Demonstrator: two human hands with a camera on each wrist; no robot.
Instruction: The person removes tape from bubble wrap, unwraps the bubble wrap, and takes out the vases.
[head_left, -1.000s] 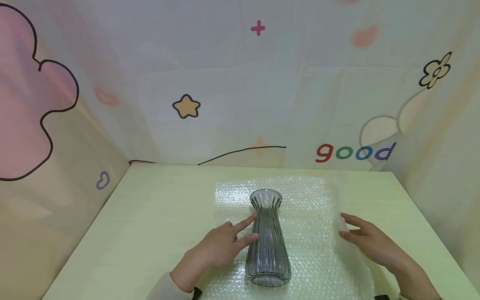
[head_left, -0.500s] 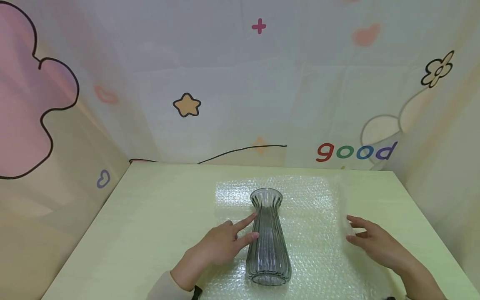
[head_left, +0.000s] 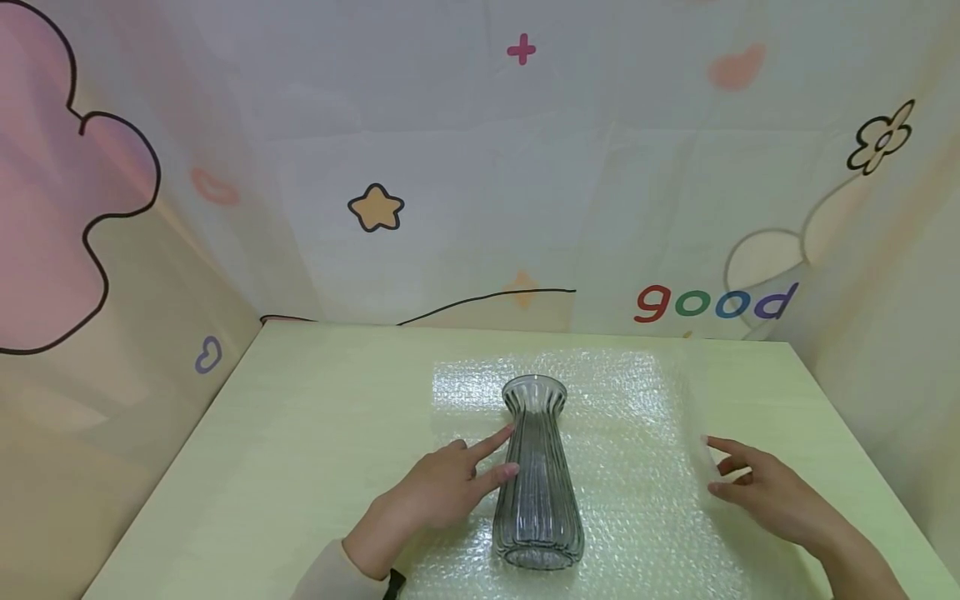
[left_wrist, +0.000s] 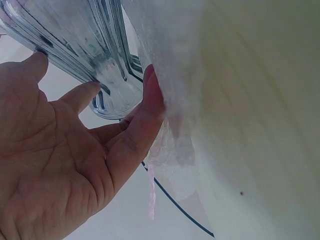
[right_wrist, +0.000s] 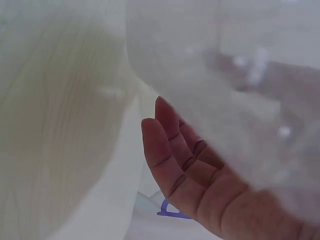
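Observation:
A grey ribbed glass vase (head_left: 536, 492) lies on its side on a sheet of bubble wrap (head_left: 630, 492), mouth toward the back and base toward the front. My left hand (head_left: 442, 490) touches the vase's left side with outstretched index finger and thumb. The left wrist view shows that hand (left_wrist: 65, 145) with loosely spread fingers against the glass (left_wrist: 100, 60). At the right edge of the bubble wrap is my right hand (head_left: 776, 492), thumb and fingers apart. In the right wrist view, the wrap (right_wrist: 240, 115) partly covers this hand (right_wrist: 200, 185), whose fingers extend past its edge.
The pale wooden table (head_left: 300, 433) extends to both sides of the wrap. Behind it and along the sides hangs a printed cloth (head_left: 450, 142) with a star, flowers and the word "good".
My right hand has moved right and slightly toward the front, and the raised right edge of the bubble wrap has come down flatter. My left hand and the vase stay put.

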